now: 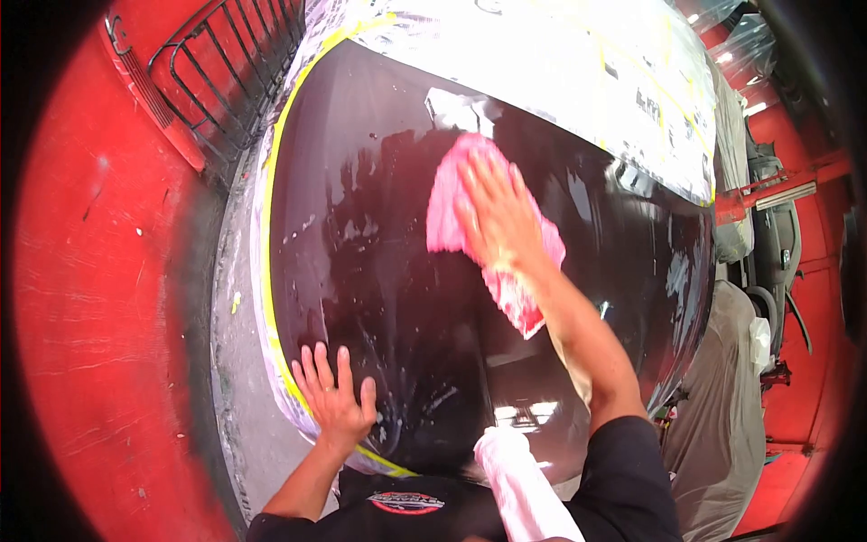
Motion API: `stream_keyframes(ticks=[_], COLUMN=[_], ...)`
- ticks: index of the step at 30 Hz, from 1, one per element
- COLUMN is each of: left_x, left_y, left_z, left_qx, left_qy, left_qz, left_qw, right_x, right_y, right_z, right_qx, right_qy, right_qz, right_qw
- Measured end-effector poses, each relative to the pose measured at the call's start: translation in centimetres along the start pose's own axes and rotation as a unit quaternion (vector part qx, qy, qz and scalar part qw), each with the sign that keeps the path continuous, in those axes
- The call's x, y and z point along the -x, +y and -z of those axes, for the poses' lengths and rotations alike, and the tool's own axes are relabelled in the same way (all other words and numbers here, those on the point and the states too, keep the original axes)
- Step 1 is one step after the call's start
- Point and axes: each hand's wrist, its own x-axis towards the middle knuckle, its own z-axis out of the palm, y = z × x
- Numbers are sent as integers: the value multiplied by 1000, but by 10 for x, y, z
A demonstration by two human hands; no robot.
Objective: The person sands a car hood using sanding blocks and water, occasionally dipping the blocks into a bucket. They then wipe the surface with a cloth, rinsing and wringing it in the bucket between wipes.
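Observation:
A dark, glossy car hood (406, 271) fills the middle of the view, with pale smears, small spots and light reflections on it. My right hand (497, 212) lies flat on a pink cloth (447, 212), fingers stretched out, pressing it to the hood near its centre. The cloth's lower end trails out below my wrist. My left hand (332, 397) rests palm down at the hood's near left edge, fingers spread, with nothing in it. Yellow masking tape (268, 235) follows the hood's left edge, close to that hand.
White printed masking sheet (578, 63) covers the car beyond the hood. A long white, cloth-like thing (519, 479) hangs before my chest. At left are a red wall (99, 298) and a black metal rack (217, 72). A grey-brown cover (718, 425) drapes something at right.

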Motion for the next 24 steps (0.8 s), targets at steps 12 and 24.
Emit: stream_keyframes(ticks=[12, 24], left_x=[10, 10], left_y=[-13, -8], left_z=[-9, -6], left_qx=[-17, -57], left_qy=[-10, -24], left_qz=[-33, -43], left_qw=[999, 997], right_x=[-133, 3], right_y=[41, 188], right_z=[-33, -9], right_qx=[-56, -11], right_qy=[56, -9], right_qz=[-98, -283], right_qw=[992, 959])
